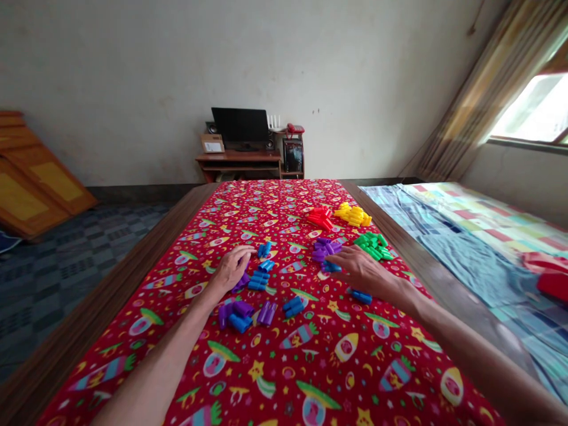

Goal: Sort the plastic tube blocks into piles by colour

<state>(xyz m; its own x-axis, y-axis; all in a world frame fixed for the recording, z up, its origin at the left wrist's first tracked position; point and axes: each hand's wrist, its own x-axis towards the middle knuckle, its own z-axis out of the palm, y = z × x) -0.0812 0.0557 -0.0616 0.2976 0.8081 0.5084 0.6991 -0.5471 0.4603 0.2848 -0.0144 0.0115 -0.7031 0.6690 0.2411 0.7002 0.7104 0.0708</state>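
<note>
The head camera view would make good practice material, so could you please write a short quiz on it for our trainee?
1. Multiple choice: which pile lies immediately to the right of the red pile of small, tube-like plastic pieces?
a) purple
b) yellow
c) green

2. True or false: the bare right hand is nearer than the bare left hand to the green pile of small, tube-like plastic pieces.

3. Short answer: which two colours are the loose pieces around the left hand?

Key: 1. b, the yellow pile of small, tube-like plastic pieces; 2. true; 3. blue pieces and purple pieces.
</note>
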